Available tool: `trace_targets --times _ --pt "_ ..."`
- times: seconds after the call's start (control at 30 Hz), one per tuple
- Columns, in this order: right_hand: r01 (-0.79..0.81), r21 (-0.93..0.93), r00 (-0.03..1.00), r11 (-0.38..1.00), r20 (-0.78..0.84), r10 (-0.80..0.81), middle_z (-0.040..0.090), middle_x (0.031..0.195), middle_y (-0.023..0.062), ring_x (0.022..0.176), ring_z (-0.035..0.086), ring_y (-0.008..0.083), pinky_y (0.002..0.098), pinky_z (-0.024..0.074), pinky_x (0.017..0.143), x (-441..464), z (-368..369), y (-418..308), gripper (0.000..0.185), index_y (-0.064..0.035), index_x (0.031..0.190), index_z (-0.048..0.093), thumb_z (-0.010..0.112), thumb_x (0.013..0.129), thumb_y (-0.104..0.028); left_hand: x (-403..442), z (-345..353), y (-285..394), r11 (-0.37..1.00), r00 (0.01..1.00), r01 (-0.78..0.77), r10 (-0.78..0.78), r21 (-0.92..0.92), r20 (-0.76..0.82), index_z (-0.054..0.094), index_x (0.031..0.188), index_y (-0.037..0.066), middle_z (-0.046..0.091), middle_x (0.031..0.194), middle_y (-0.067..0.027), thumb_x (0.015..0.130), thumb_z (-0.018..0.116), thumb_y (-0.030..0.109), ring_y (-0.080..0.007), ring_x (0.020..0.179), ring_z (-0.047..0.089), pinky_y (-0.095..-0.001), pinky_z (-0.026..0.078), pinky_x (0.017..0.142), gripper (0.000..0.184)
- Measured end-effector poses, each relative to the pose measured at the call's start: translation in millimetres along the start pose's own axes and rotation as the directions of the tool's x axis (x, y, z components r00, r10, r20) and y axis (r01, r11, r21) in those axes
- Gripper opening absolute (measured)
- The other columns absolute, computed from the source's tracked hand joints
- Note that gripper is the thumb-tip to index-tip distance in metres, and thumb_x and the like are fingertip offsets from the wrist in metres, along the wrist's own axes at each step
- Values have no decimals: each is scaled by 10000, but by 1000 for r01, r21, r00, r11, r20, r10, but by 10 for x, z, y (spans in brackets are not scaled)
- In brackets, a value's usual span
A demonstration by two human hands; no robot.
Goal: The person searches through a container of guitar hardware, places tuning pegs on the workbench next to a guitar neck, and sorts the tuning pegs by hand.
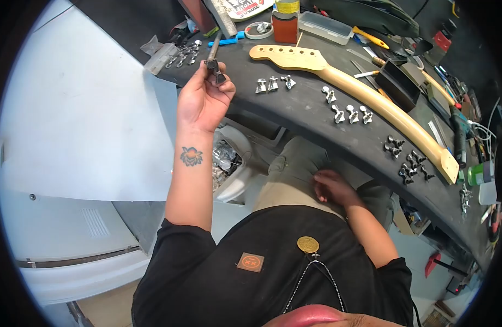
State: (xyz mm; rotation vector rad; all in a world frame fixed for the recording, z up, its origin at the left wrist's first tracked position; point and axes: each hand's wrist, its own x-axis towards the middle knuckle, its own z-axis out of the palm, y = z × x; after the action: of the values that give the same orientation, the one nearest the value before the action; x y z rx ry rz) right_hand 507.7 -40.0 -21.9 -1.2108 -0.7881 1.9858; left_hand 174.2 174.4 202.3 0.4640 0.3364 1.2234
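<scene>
My left hand (204,101) is raised at the table's left front edge, palm up. Its fingers and thumb close on a dark metal piece (212,64) with a blocky lower end and a grey shaft pointing up. Low over my lap, my right hand (335,188) hangs in shade with loosely bent fingers and no object visible in it. A pale wooden guitar neck (371,90) lies diagonally on the dark table (305,117). Silver tuning pegs (272,83) sit below its headstock, more silver pegs (338,113) lie beside its middle, and black pegs (409,166) are near its heel.
More silver pegs (188,52) lie beside a clear box (162,59) at the left. Behind the neck are a brown block (285,28), a plastic tray (326,28), a yellow-handled tool (371,38) and a black box (397,84). A green bottle (480,173) stands at the right.
</scene>
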Motion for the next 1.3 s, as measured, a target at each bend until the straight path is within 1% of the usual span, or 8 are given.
trace_targets --times 0.2,0.3,0.4,0.67,0.77,1.07,1.23,1.3 --pt "35 -107 998 994 -43 -40 698 774 59 630 688 173 321 536 531 198 -160 349 264 -34 1091 691 690 1106 -297 99 -108 54 920 985 -173 153 352 84 767 1185 35 724 952 -71 1166 644 223 -144 833 627 -345 516 723 225" --pt "8 26 999 1000 36 -9 744 827 79 669 719 168 322 581 559 65 -56 152 265 -17 1099 697 683 1114 -282 405 -132 -43 -569 716 -350 350 744 604 771 1103 -3 780 1033 -129 1086 703 157 -325 984 754 -438 581 887 175" --pt "17 57 997 998 68 -21 750 789 114 630 734 175 317 586 543 137 -79 202 252 -15 1071 671 665 1127 -261 546 -226 -105 -738 831 -231 189 634 523 769 1088 27 771 1055 -214 1054 717 148 -438 1009 731 -506 564 902 136" --pt "69 43 996 997 48 -71 751 789 114 617 744 179 304 575 519 146 -67 225 296 -1 1144 678 666 1129 -297 -104 847 -767 -430 807 -285 374 857 456 781 1250 3 759 1102 -133 994 758 101 -220 1002 736 -370 569 886 274" --pt "57 12 994 998 88 -58 747 799 94 624 737 166 293 562 523 219 -77 234 311 -5 1156 677 656 1140 -315 -466 1386 -1507 -126 837 -548 -81 827 542 768 1231 -12 756 922 -108 1028 756 129 -137 800 673 -348 551 730 248" --pt "173 16 981 985 83 -174 760 787 135 640 756 211 351 624 584 196 -73 249 279 38 1138 695 662 1119 -238 -437 1703 -2839 -395 707 -706 -341 588 619 720 987 -9 752 859 -275 1018 773 225 -486 879 759 -576 587 791 243" --pt "219 -55 975 974 48 -217 756 777 133 639 753 206 368 610 611 195 -94 252 292 56 1095 720 667 1103 -231 -198 1681 -2357 325 931 -175 -253 930 263 747 960 34 616 724 65 1089 754 154 -50 617 491 -256 387 563 176" --pt "239 -93 971 967 53 -235 753 781 126 635 749 201 367 603 617 184 -59 223 294 59 1090 727 669 1096 -229 -216 1693 -2308 111 894 -298 -316 948 317 778 1135 -13 661 726 8 1038 796 146 -90 627 572 -299 469 594 187"
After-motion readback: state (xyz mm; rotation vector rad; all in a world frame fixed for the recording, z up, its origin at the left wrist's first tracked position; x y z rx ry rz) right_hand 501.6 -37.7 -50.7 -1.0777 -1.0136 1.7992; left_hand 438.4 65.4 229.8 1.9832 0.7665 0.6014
